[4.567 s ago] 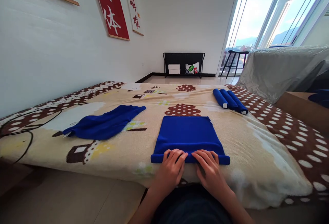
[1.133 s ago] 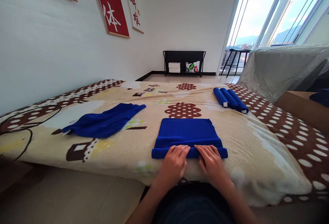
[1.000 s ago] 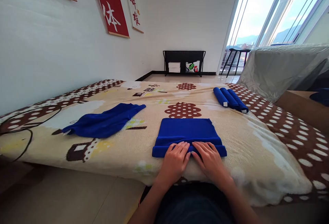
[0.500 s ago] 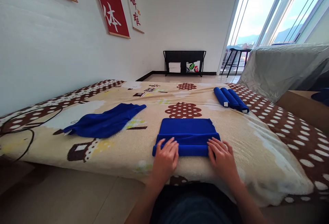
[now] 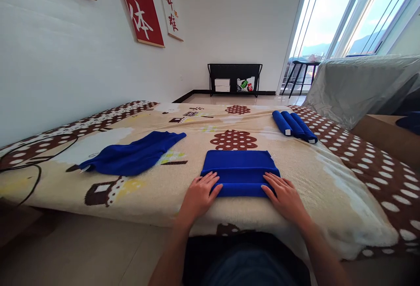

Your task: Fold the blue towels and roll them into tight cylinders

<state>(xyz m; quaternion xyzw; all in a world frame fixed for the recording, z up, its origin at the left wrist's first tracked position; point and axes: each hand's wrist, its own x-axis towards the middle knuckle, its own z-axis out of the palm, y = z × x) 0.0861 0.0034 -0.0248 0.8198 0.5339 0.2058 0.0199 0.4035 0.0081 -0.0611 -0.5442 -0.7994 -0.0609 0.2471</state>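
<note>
A blue cloth (image 5: 241, 176) lies on the patterned blanket in front of me, flat at its far part, with a folded or rolled band along its near edge. My left hand (image 5: 203, 192) rests on the cloth's left end, thumb apart from the other fingers. On the right end lies my right hand (image 5: 282, 192), its fingers also spread, thumb at the near band. Neither hand grips the cloth. A loose, crumpled blue cloth (image 5: 133, 155) is to the left. Several rolled blue cloths (image 5: 294, 126) sit side by side at the back right.
The cream and brown blanket (image 5: 177, 198) covers the bed-like surface. A black cable (image 5: 39, 179) lies at its left edge. At the right are a cardboard box (image 5: 377, 135) and a plastic-covered object (image 5: 357, 85). A black rack (image 5: 235, 78) stands by the far wall.
My left hand has shifted left and its thumb has spread away from its fingers. My right hand has flattened, thumb now apart on the near band. The cloth looks much the same.
</note>
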